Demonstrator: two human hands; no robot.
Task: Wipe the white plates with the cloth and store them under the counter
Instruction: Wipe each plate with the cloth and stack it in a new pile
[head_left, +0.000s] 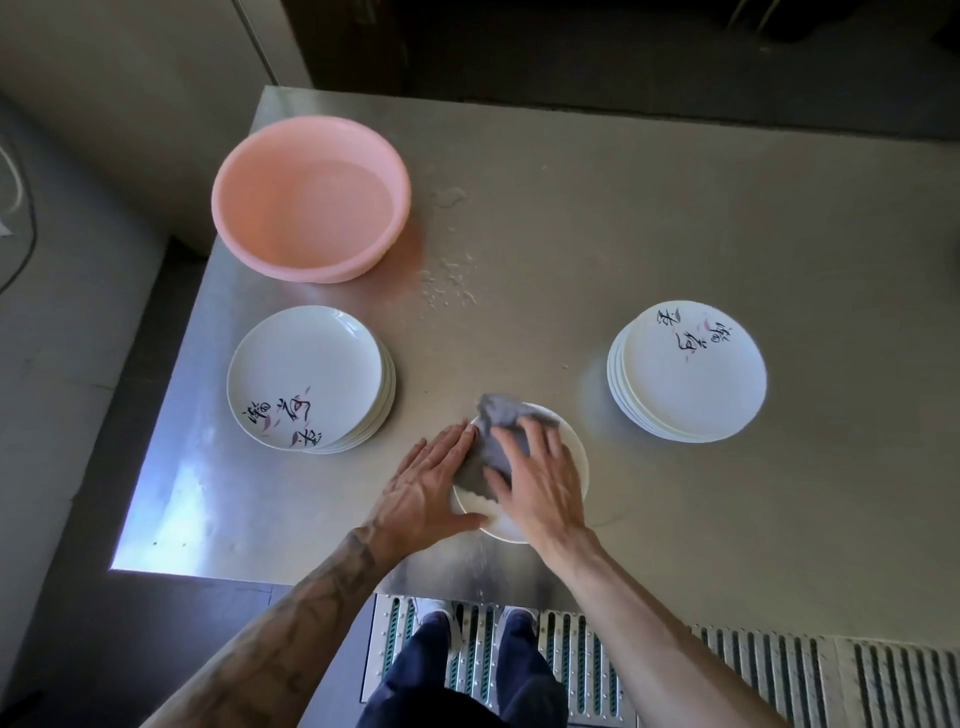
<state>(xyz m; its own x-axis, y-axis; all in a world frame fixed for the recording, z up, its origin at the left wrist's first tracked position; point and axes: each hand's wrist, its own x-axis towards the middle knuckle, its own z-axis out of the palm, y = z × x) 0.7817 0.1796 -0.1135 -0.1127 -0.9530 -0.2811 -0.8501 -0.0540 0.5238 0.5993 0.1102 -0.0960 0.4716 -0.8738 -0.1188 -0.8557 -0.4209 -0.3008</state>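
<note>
The round white plate being wiped lies flat near the front edge of the brushed stainless-steel counter, directly before the person. A crumpled grey cloth covers its far half. The right hand presses the cloth down with fingers spread and nearly straight, not clenched around it. The left hand lies flat against the plate's left rim, fingers together and extended, steadying it. To the left stands a stack of white plates with brush-script decoration, and to the right a similar stack; which is the wiped one cannot be told. Beyond the left stack sits a pink plastic basin, with water droplets beside it. The step in hand appears to be wiping. The next move likely calls for lifting the plate by its rim and setting it with the finished ones; storage under the counter is not yet begun.
</note>
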